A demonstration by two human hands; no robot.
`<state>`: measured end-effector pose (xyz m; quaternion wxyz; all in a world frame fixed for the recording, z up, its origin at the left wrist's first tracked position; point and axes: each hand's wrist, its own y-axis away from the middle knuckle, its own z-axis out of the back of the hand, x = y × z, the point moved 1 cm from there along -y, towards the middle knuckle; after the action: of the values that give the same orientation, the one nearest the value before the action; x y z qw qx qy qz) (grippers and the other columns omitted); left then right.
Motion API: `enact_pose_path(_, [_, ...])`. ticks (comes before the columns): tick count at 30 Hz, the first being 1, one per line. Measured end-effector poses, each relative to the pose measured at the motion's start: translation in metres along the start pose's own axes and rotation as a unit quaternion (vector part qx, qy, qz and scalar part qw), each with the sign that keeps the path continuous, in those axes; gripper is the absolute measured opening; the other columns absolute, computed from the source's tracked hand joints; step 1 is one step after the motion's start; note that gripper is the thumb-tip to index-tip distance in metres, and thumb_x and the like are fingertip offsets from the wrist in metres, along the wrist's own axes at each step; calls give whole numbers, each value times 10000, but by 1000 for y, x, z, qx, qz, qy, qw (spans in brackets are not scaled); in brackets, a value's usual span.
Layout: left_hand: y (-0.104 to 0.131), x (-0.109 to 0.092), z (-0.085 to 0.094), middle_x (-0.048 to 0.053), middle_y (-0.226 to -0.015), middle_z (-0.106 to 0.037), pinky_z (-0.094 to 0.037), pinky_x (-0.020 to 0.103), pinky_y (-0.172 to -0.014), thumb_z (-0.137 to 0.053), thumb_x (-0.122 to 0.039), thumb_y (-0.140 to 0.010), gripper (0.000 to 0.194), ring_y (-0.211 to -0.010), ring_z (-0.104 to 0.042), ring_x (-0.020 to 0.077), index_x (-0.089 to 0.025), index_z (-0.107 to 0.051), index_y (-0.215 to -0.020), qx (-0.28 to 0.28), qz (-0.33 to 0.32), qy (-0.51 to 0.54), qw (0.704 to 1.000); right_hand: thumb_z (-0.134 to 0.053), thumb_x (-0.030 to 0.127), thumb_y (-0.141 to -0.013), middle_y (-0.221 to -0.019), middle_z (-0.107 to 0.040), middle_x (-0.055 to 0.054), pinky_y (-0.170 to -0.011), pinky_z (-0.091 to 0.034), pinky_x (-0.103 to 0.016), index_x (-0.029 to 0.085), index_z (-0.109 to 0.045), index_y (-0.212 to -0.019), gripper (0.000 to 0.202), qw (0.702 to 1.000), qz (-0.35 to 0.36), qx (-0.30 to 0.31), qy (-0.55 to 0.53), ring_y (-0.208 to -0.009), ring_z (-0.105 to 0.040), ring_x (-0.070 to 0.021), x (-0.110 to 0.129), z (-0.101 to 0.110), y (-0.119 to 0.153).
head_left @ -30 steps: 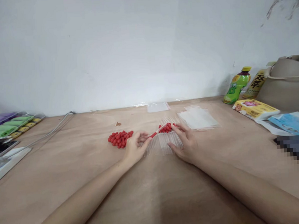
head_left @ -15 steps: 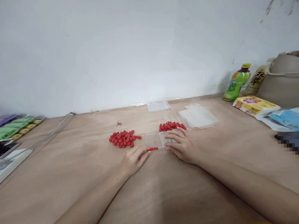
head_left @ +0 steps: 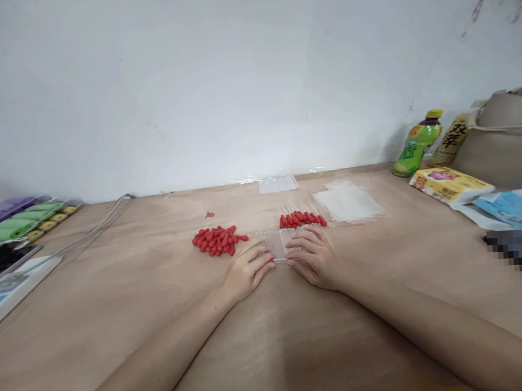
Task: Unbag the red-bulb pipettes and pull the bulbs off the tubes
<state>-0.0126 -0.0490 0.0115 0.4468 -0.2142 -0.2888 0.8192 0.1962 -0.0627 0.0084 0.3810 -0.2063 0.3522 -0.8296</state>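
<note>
My left hand [head_left: 247,270] is closed round a red rubber bulb, of which only a bit of red shows at the fingertips. My right hand [head_left: 314,258] pinches the clear thin tube that runs toward that bulb. Both hands rest over a row of clear tubes [head_left: 273,241] lying side by side on the table. Left of the row is a loose pile of red bulbs [head_left: 215,241]. Behind my right hand, tubes with red bulbs on their ends [head_left: 302,219] lie lined up.
Clear plastic bags [head_left: 349,201] lie behind on the right, and a smaller bag [head_left: 278,184] near the wall. Far right: green bottle [head_left: 417,143], yellow tissue pack [head_left: 449,184], beige bag [head_left: 497,148], dark phone [head_left: 515,252]. At left: a power strip [head_left: 21,290], cable and coloured rolls [head_left: 23,219].
My left hand has moved right, closer to my right hand, and its fingers now cover most of the red bulb. The view has shifted slightly.
</note>
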Motion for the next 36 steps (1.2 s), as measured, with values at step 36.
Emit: enact_pose_path(36, [-1, -14, 7, 31, -867, -683, -354, 379, -1000, -437, -162, -854, 132, -1067, -555, 173, -161, -561, -902, 58, -51, -5, 997, -512, 134, -825, -1032, -646, -112, -986, -430, -360, 85, -596, -986, 188, 990, 140, -13, -18, -1056, -551, -180, 7, -6, 3])
